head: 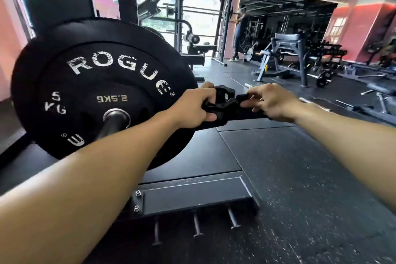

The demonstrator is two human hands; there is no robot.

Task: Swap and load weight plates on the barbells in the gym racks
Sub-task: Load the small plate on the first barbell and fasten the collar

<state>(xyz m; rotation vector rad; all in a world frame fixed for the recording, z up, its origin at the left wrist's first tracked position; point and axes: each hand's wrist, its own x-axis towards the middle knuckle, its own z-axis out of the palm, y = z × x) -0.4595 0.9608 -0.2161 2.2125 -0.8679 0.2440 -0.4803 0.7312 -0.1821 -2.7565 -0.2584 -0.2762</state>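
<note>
Both bare forearms reach from the lower corners toward the middle of the frame. The left hand (pixel 192 107) is curled closed, knuckles up; the right hand (pixel 272 100) pinches with bent fingers, just beside it.

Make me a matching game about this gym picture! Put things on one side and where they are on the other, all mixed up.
Things:
1. black collar clamp
2. Rogue plate
3. bolts
4. bench

Places:
A. on the barbell sleeve
B. far back on the right
C. held by both hands, left hand and right hand
D. in the metal base on the floor

Pairs: 1-C, 2-A, 3-D, 4-B
</note>
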